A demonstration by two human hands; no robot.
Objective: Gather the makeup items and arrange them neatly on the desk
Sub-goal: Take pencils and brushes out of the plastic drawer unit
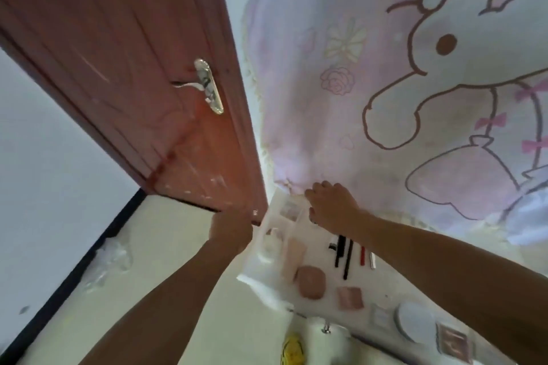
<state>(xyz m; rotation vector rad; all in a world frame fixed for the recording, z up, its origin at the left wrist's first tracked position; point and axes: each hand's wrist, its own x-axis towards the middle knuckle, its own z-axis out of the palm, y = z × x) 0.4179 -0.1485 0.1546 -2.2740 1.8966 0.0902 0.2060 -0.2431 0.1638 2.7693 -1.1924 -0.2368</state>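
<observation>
In the head view, makeup lay on the white desk (pixel 385 293), strung from mid-frame toward the lower right: pencils (pixel 345 258) pointing up-frame, a pink compact (pixel 311 281) beside them. The right hand (pixel 332 206) was nearer, fingers bent over the clear tray (pixel 275 246); the left hand (pixel 229 231) sat at the tray's left edge. Neither grip could be told.

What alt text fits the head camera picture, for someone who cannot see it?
The left hand and right hand reach toward a white desk where black pencils, a pink oval compact and a square pink palette lie, between a reddish-brown door and a pink cartoon blanket.
</observation>
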